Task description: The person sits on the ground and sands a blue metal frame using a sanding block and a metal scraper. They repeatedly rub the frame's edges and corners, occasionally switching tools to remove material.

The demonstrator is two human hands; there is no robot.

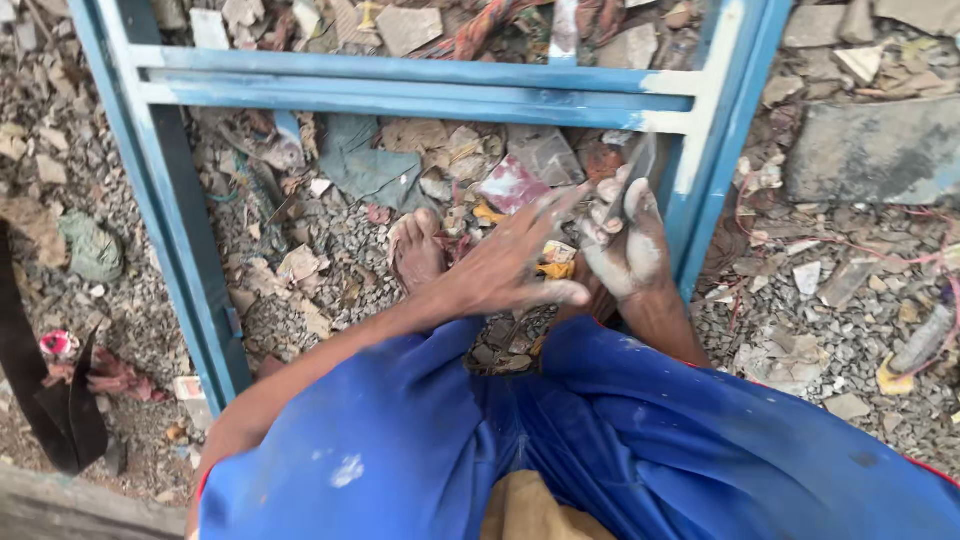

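Note:
A blue metal frame (pixel 400 88) lies on rubble in front of me, with white putty smeared along its right upright (pixel 700 140). My right hand (pixel 628 245), dusted white, is closed around a putty knife (pixel 636 170) whose blade points up toward that upright. My left hand (pixel 510 262) reaches across with fingers spread, its fingertips touching the right hand near the blade. A bare foot (pixel 415 250) rests on the gravel inside the frame, and my knees in blue shorts (pixel 620 440) fill the bottom of the view.
Gravel, broken tiles, paper scraps and cloth rags cover the ground inside and around the frame. A grey stone slab (pixel 875 150) lies at the right. A dark strap (pixel 40 390) curves along the left edge.

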